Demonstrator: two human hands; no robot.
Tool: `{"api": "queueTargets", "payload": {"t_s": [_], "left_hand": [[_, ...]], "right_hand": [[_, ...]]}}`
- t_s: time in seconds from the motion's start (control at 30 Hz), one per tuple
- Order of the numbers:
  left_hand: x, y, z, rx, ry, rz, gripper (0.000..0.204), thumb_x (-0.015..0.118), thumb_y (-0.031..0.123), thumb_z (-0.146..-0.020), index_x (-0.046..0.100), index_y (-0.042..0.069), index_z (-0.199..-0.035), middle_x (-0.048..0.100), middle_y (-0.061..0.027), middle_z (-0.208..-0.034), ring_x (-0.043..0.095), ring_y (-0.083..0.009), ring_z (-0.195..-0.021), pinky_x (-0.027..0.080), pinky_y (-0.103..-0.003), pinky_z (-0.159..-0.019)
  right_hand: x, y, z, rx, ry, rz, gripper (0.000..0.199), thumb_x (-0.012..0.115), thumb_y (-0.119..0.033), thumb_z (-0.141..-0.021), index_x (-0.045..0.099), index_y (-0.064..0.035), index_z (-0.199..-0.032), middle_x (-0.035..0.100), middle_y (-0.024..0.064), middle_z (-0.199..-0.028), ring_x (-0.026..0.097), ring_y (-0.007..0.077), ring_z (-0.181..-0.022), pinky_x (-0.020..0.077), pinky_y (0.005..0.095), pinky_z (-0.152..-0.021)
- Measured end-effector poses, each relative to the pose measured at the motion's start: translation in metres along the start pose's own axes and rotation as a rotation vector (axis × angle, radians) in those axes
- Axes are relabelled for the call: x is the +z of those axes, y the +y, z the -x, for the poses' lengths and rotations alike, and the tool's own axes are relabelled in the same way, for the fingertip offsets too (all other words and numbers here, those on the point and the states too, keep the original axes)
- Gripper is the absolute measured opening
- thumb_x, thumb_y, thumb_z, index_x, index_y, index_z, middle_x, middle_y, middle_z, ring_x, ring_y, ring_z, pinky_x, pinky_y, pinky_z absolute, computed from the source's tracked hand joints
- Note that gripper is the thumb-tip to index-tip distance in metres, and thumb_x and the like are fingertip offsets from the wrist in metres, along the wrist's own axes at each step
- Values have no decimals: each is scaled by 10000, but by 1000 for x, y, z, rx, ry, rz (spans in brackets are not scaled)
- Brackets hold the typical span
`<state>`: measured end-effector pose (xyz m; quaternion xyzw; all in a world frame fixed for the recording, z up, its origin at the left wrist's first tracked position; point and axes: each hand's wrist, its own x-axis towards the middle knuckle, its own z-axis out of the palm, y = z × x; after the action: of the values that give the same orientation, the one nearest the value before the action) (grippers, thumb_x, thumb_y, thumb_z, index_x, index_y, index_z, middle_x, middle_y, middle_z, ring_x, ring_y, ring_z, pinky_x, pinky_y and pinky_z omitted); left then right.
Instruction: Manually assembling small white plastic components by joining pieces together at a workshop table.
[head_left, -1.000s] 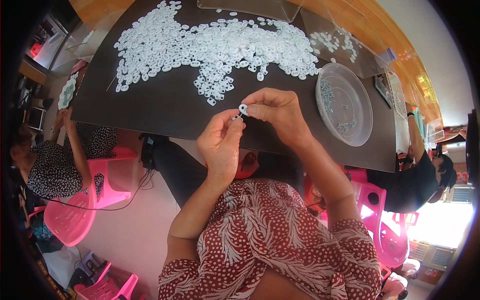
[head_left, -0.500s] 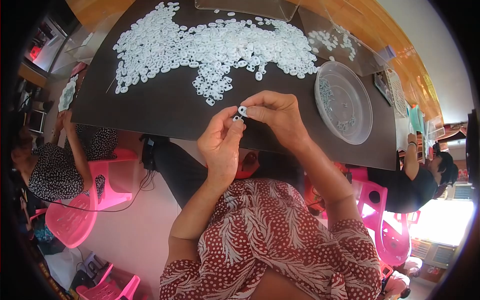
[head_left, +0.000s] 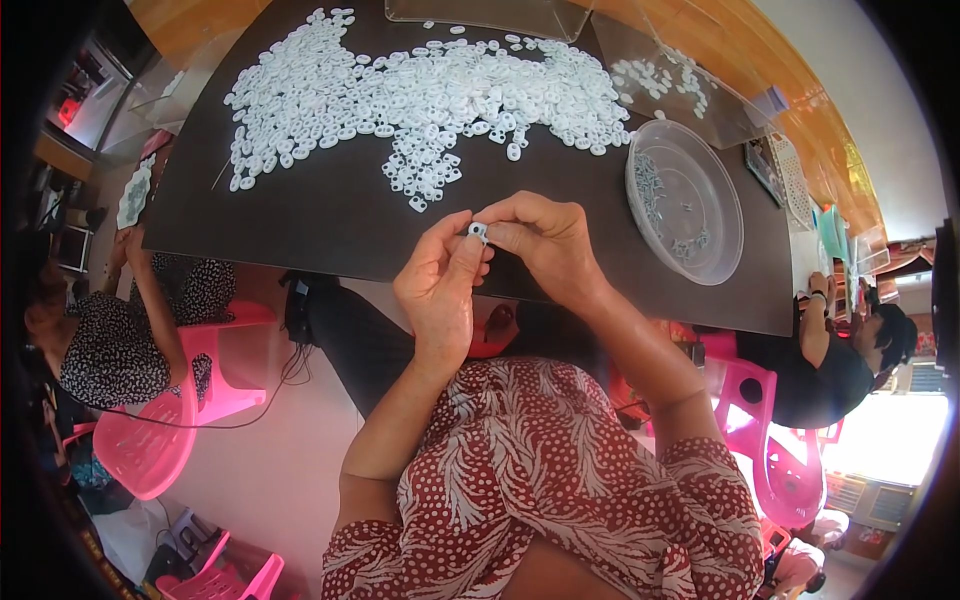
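Above the near edge of the dark table (head_left: 330, 220), my left hand (head_left: 438, 285) and my right hand (head_left: 555, 250) meet fingertip to fingertip. Both pinch a small white plastic piece (head_left: 478, 230) with a dark round hole. My fingers hide part of it, so I cannot tell whether it is one part or two together. Beyond my hands lies a small heap of squarish white pieces with holes (head_left: 425, 170). Behind that spreads a wide heap of oval white pieces (head_left: 490, 85).
On the right stands a round clear plastic tray (head_left: 730, 215) holding small grey screws (head_left: 650, 190). Clear boxes (head_left: 680, 60) line the far side, one with white pieces inside. People sit at the left (head_left: 120, 345) and right (head_left: 800, 370), by pink plastic chairs (head_left: 150, 450).
A white piece showed in each hand before, slightly apart. My fingertips have now come together, and a single white shape shows between them. The person at right has shifted an arm.
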<state>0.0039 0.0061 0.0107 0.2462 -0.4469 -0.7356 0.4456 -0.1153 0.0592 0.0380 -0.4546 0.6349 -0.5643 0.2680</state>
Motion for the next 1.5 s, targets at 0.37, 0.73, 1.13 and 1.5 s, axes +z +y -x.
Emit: {"api": "queueTargets", "payload": {"t_s": [0.37,0.73,1.13,1.5], "left_hand": [[2,-3,-4,-9,31,74,187,592,25,-870,611,-67,-1031,631,-81,-790,556,-108,-610,463,-224,-516],[8,6,-3,-31,85,107,132,568,-20,-871,615,-75,-982,618,-72,-786,537,-95,-614,451,-206,-564],[4,11,-2,-133,25,129,162,561,13,-882,616,-76,-1006,624,-78,-794,548,-101,-633,464,-223,-595],[-1,5,0,-54,-68,148,193,576,28,-884,617,-68,-1047,625,-75,-855,544,-95,-713,450,-215,-650]], "right_hand": [[3,1,9,-138,-4,155,219,631,-23,-728,636,-13,-947,589,100,-779,553,239,-742,457,334,-650],[10,-5,14,-312,111,407,243,655,-23,-700,624,-1,-940,595,98,-806,544,259,-726,456,348,-634],[11,3,17,-407,181,397,226,658,-6,-686,628,-3,-910,601,91,-779,537,256,-690,455,347,-603],[9,5,19,-469,230,370,274,658,15,-682,620,17,-953,615,99,-796,539,243,-685,456,337,-600]]}}
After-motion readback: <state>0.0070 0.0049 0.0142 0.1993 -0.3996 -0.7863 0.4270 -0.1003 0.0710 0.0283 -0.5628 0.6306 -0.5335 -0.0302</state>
